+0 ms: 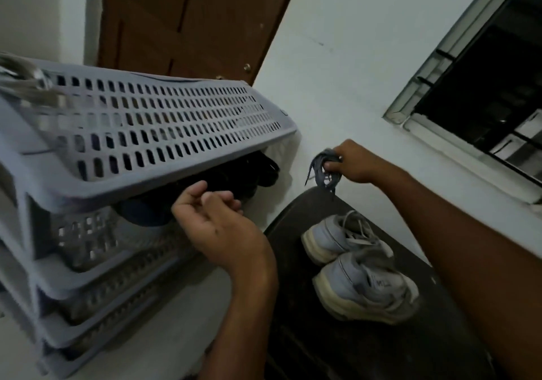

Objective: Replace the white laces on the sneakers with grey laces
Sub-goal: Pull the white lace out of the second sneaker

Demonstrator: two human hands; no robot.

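Right hand: my right hand [350,164] grips the bunched grey laces [324,171], raised above the dark surface [366,347]
Left hand: my left hand [218,218] hangs loosely curled, holding nothing, by the shoe rack [140,133]
Risk: I judge dangling ends may snag or slip loose
Sneakers [359,265]: side by side on the surface, toes toward the rack, long axes running left-right, white laces in

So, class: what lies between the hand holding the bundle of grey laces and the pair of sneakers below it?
In the head view, only the bare dark table top lies between the right hand, gripping the grey laces, and the sneakers.
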